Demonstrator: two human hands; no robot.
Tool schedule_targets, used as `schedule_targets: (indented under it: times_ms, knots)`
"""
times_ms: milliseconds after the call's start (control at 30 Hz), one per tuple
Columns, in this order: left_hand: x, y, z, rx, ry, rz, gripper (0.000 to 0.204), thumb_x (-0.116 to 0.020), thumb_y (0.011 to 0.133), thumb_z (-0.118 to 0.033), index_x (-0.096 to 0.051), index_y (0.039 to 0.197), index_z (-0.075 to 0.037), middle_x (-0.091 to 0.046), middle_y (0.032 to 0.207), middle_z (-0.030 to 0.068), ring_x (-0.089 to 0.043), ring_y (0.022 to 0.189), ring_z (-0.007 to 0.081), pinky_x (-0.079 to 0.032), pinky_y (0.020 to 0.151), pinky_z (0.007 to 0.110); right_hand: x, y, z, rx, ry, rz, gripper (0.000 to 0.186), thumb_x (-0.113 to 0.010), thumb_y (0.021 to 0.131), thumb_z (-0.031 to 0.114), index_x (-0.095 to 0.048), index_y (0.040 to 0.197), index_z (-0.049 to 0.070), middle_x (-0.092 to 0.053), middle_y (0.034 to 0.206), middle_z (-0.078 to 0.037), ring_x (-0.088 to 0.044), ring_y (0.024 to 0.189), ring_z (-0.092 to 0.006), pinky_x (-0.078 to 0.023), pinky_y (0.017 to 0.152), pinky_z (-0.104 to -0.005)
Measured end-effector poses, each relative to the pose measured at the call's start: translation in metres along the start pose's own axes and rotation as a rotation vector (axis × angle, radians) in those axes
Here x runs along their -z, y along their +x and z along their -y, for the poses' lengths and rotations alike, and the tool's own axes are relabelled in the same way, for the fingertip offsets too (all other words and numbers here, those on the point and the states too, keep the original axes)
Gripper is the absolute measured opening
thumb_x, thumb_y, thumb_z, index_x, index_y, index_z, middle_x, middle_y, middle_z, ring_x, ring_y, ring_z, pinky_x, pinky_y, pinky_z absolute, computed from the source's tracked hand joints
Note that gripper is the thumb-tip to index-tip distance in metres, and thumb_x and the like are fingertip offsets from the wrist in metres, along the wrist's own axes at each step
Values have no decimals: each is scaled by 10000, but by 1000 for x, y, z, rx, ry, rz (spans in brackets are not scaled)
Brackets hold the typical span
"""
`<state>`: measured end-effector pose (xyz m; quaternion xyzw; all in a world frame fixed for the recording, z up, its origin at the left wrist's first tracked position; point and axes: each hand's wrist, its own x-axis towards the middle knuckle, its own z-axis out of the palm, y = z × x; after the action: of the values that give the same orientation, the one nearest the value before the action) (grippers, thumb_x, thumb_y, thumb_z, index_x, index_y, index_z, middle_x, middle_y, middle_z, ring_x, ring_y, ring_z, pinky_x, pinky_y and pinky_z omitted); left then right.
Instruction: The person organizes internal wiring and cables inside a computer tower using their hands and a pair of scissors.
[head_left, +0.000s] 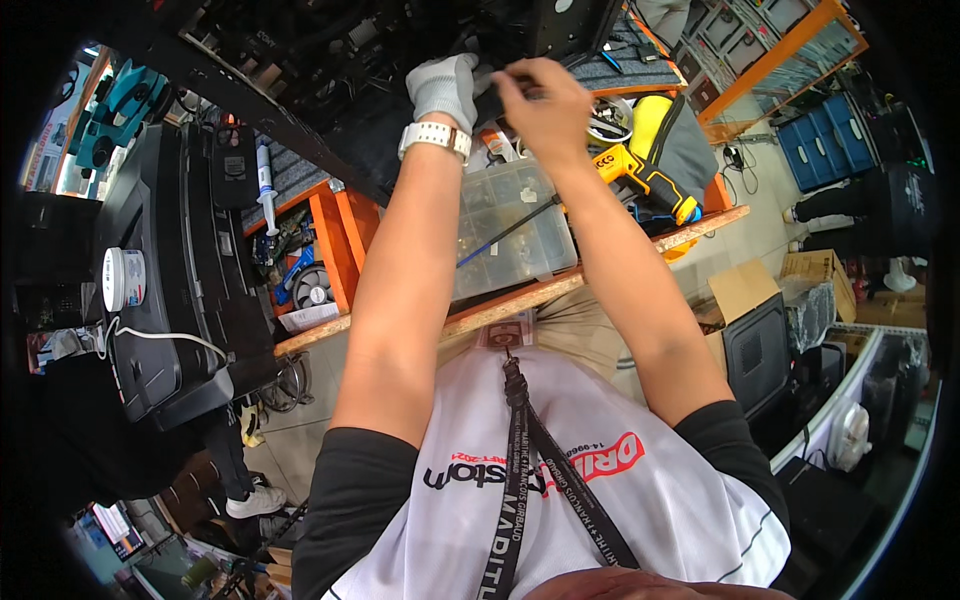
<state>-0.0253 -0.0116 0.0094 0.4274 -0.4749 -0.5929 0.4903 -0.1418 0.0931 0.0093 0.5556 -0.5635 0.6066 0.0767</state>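
Grey-gloved, your left hand grips a small dark part; your bare right hand pinches it too, far above the clear organizer box.

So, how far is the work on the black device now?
Done: cannot tell; the black device is partly hidden. In hand: both hands are raised to it, the gloved left hand and bare right hand pinching a small dark part. Left: the clear parts box and yellow drill lie on the orange bench, untouched.
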Motion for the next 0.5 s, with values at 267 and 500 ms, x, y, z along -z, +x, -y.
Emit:
schedule_targets:
  times_ms: [267, 500]
  knots:
    - [-6, 15, -6, 248, -382, 10, 387, -524, 1085, 13, -568, 1415, 209, -664, 1372, 347, -708, 1266, 473, -619, 1094, 500, 69, 41, -42, -251, 268, -235, 194, -901, 930, 145, -779, 924, -5, -784, 816, -19, -717, 746, -72, -569, 721, -245]
    - [-10, 24, -7, 335, -498, 55, 360, -479, 1099, 26, -572, 1418, 162, -653, 1423, 347, -672, 1332, 476, -605, 1123, 555, 75, 133, -74, -212, 218, -50, 411, -825, 1008, 171, -640, 1353, 44, -750, 970, -67, -661, 715, -133, -548, 656, -260]
